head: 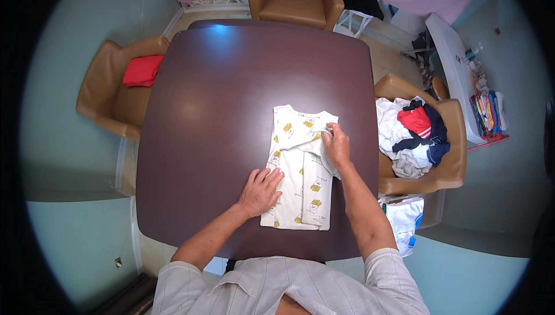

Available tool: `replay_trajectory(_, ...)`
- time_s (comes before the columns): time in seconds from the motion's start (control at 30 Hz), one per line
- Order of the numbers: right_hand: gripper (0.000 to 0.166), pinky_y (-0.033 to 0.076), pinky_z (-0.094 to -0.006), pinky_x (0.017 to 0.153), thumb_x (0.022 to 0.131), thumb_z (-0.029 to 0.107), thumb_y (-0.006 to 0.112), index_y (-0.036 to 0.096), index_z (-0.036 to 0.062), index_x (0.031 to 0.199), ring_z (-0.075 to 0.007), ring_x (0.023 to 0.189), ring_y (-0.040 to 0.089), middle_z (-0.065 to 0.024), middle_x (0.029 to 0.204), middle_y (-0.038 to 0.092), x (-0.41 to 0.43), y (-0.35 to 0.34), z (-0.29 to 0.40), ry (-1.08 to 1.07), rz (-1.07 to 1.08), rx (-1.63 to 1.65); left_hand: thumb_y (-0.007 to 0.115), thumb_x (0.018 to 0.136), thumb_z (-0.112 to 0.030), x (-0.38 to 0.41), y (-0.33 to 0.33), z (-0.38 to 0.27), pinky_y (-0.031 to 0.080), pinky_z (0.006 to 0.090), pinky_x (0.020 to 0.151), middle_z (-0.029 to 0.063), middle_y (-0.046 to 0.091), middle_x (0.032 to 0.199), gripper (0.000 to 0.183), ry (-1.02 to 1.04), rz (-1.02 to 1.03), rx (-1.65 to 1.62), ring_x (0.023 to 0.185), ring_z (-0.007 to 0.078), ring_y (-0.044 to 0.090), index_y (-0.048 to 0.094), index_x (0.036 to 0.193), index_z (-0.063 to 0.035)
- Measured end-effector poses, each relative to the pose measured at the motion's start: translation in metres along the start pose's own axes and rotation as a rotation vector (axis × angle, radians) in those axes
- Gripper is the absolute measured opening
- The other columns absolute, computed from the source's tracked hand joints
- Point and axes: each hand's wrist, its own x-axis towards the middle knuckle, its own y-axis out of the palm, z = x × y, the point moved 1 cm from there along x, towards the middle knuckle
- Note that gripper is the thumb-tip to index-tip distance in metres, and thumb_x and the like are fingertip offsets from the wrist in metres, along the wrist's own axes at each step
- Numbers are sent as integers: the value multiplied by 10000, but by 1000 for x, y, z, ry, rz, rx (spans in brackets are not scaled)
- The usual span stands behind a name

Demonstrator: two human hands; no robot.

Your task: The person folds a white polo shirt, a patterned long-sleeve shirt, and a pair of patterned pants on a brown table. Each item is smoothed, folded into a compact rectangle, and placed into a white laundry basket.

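Observation:
A white child's shirt (289, 193) printed with yellow french-fries pictures lies on the dark brown table, its neckline away from me. Its sides are folded inward along its length, and a loose fold of fabric crosses the upper part. My left hand (260, 191) rests palm down on the shirt's left edge, fingers slightly spread and holding nothing. At the upper right of the shirt, my right hand (336, 143) pinches the fabric between thumb and fingers. Part of the right side of the garment is hidden beneath that hand.
The table (208, 141) has rounded corners. On the left, a tan armchair (104, 93) holds a folded red cloth (142, 71). A right-hand armchair (451, 141) bears a heap of clothes (390, 124). White garments (403, 224) hang below it. Another armchair (292, 2) stands opposite.

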Motion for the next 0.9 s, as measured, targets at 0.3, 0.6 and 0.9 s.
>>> replay_trajectory(0.3,373,556,-514,881,893,68,694,638,60,1262,-420,1055,707,-207,1118,737,30,-13,22,-1,93,-73,655,969,-102,28,0,34,316,556,1230,177,527,1551,571,-20,-195,9,1464,382,455,492,1510,-20)
replay_trajectory(0.6,369,503,-481,978,859,-7,675,652,56,1221,-398,1149,610,-176,1183,657,28,-2,20,-334,-217,-322,619,1030,-262,60,8,58,201,561,1286,180,438,1625,545,-96,-9,136,1546,362,340,511,1525,-61)
replay_trajectory(0.9,367,552,-353,629,923,153,722,613,3,1240,-197,747,718,-95,956,734,-67,17,-10,486,-102,298,634,1021,-291,63,1,67,194,561,1291,179,432,1636,553,-132,-27,-11,1553,371,332,528,1516,-69)
